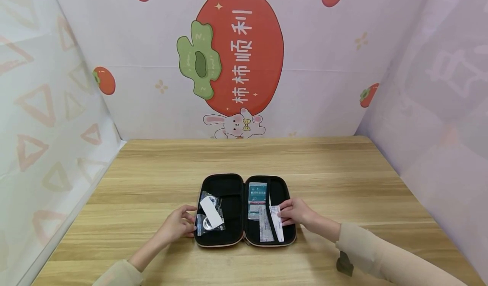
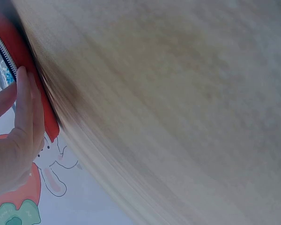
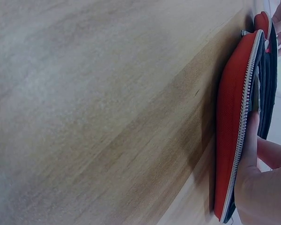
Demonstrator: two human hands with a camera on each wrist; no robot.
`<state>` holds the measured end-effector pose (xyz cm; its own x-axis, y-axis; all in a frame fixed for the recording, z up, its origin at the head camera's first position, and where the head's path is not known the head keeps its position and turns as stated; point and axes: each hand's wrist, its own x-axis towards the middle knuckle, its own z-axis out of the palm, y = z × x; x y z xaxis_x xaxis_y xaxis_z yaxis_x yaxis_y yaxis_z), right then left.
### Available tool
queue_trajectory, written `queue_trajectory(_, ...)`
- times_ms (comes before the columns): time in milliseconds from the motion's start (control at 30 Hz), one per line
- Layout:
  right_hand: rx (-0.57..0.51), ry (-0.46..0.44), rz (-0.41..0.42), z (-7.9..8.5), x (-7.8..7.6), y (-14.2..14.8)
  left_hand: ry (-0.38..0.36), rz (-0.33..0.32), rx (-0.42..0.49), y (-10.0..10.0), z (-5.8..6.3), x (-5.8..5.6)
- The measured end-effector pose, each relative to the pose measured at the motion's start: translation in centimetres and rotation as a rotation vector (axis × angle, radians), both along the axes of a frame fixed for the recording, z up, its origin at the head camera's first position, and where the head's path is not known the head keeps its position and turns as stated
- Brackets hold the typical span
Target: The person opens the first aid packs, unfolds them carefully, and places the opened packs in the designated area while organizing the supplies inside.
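An open zip case (image 1: 230, 238), black inside and red outside, lies flat on the table. My left hand (image 1: 177, 226) touches its left edge; in the left wrist view the fingers (image 2: 24, 105) lie fairly straight against the red side and zip. Beside that hand, clear packets with round contents (image 1: 206, 226) and a white strip (image 1: 212, 212) sit in the left half. In the right half, my right hand (image 1: 297, 213) pinches a white paper packet (image 1: 277, 226) by a black elastic strap (image 1: 271, 220). A teal packet (image 1: 257, 192) and a greyish packet (image 1: 266, 231) lie left of it.
The wooden table (image 1: 171, 159) extends around the case on all sides. A printed cloth (image 1: 312, 65) hangs behind it, with further cloths at the left and right. A dark patch (image 1: 345, 264) shows under the right sleeve.
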<state>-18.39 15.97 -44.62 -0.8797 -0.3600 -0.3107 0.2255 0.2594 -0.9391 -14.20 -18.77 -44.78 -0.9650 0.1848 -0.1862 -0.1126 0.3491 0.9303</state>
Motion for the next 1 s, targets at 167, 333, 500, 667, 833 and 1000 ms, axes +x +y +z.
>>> queue_trajectory(167, 0.041, -0.005, -0.009, 0.16, 0.07, -0.20, 0.004, -0.008, -0.004, -0.07, -0.03, 0.00)
queue_trajectory(333, 0.052, -0.024, -0.006, 0.31, -0.05, -0.48, 0.008, -0.006, -0.010, -0.16, -0.15, -0.07)
queue_trajectory(500, 0.111, -0.057, -0.025, 0.67, -0.21, -0.87, 0.004, 0.000, -0.011, -0.12, -0.06, -0.02)
queue_trajectory(667, 0.152, -0.096, -0.068, 0.92, -0.22, -1.02, -0.001, 0.000, -0.012, 0.05, 0.14, 0.13)
queue_trajectory(833, 0.161, -0.122, -0.105, 0.89, -0.31, -0.96, -0.002, 0.009, -0.017, 0.11, 0.17, 0.14)
queue_trajectory(1000, 0.159, -0.104, -0.100, 0.71, -0.44, -0.87, -0.002, 0.011, -0.016, 0.10, 0.14, 0.09)
